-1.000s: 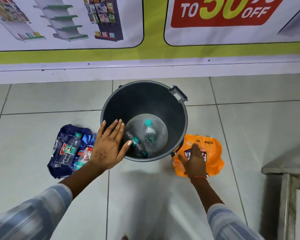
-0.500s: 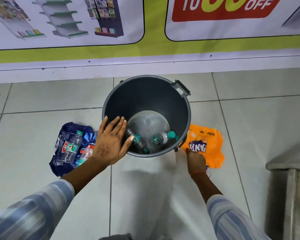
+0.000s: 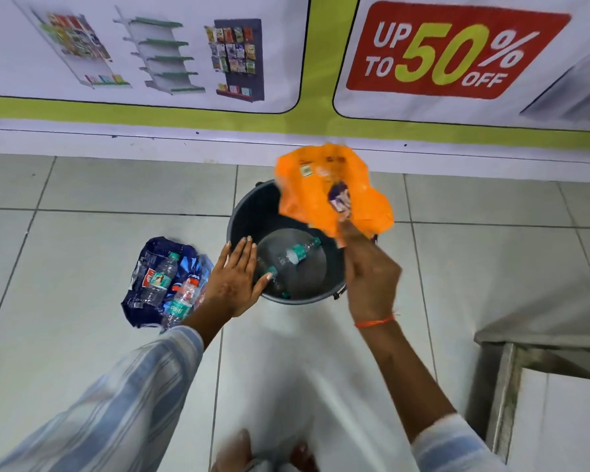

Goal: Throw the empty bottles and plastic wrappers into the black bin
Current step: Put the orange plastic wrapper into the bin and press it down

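A black bin (image 3: 252,212) stands on the tiled floor by the wall, with two clear bottles (image 3: 297,254) lying on its bottom. My right hand (image 3: 372,277) pinches an orange plastic wrapper (image 3: 324,192) and holds it up over the bin's right side. My left hand (image 3: 234,279) rests flat on the bin's left rim, fingers spread. To the left of the bin a dark blue wrapper (image 3: 143,294) lies on the floor with two clear green-labelled bottles (image 3: 159,279) (image 3: 181,304) on top of it.
A wall with printed advertising banners (image 3: 457,52) runs just behind the bin. A grey metal frame with a white panel (image 3: 542,369) stands at the lower right. My foot (image 3: 232,447) shows at the bottom edge.
My right hand has gripped the orange wrapper and lifted it off the floor to above the bin. A bottle inside the bin has rolled. My left hand stays on the rim.
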The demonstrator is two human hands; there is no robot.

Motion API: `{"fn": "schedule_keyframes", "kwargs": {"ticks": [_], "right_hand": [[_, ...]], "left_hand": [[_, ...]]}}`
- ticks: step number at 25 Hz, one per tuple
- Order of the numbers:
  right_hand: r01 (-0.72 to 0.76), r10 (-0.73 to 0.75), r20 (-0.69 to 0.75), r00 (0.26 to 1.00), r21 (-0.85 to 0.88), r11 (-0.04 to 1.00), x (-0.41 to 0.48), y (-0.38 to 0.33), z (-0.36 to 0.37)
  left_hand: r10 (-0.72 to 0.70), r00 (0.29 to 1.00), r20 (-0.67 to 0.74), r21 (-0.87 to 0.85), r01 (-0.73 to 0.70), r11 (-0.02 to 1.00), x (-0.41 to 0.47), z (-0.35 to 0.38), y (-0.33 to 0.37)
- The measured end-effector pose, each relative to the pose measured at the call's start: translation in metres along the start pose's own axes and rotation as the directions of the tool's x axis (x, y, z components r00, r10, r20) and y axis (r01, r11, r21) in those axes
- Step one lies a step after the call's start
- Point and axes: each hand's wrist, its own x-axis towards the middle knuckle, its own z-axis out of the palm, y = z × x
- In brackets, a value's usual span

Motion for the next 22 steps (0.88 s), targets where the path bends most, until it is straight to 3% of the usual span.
{"fn": "schedule_keyframes", "kwargs": {"ticks": [2,4,6,8,9,11,13,16,17,20,22], "right_hand": [[0.108,-0.109,0.17,0.979,0.013,0.994,-0.011,-0.002,0.034],[0.158,-0.115,0.42,0.9,-0.071,0.985,-0.025,0.011,0.064],[-0.029,0.143,0.661,0.737,-0.18,0.983,-0.037,0.028,0.082],[-0.185,0.422,0.72,0.552,-0.388,0.903,-0.041,0.045,0.093],[-0.147,0.466,0.736,0.492,-0.457,0.877,-0.04,0.048,0.096],[-0.004,0.417,0.804,0.424,-0.459,0.889,-0.033,0.045,0.097],[-0.018,0.371,0.824,0.428,-0.402,0.915,-0.024,0.039,0.093],[0.025,0.308,0.697,0.648,-0.423,0.906,-0.022,0.04,0.082],[0.027,0.308,0.653,0.692,-0.45,0.893,-0.026,0.042,0.079],[0.004,0.363,0.619,0.696,-0.51,0.86,-0.042,0.052,0.075],[0.083,0.329,0.641,0.694,-0.525,0.847,-0.056,0.056,0.077]], "left_hand": [[-0.01,1.0,-0.006,-0.013,0.01,1.0,-0.007,0.001,-0.005],[-0.009,1.0,-0.015,-0.013,0.009,1.0,-0.013,0.002,-0.009],[-0.016,1.0,-0.02,0.008,0.016,1.0,-0.017,0.004,-0.01],[-0.044,0.999,-0.02,0.019,0.044,0.999,-0.021,0.007,-0.01],[-0.062,0.998,-0.016,0.027,0.062,0.998,-0.023,0.008,-0.01],[-0.077,0.997,-0.012,0.028,0.077,0.997,-0.028,0.006,-0.009],[-0.08,0.997,-0.02,0.007,0.08,0.997,-0.032,0.004,-0.008],[-0.091,0.995,-0.039,-0.032,0.09,0.995,-0.042,0.001,-0.012],[-0.103,0.993,-0.052,-0.038,0.101,0.994,-0.046,0.003,-0.014],[-0.222,0.971,-0.091,-0.109,0.212,0.971,-0.058,0.014,-0.024],[-0.332,0.939,-0.087,-0.175,0.314,0.933,-0.062,0.038,-0.036]]}}
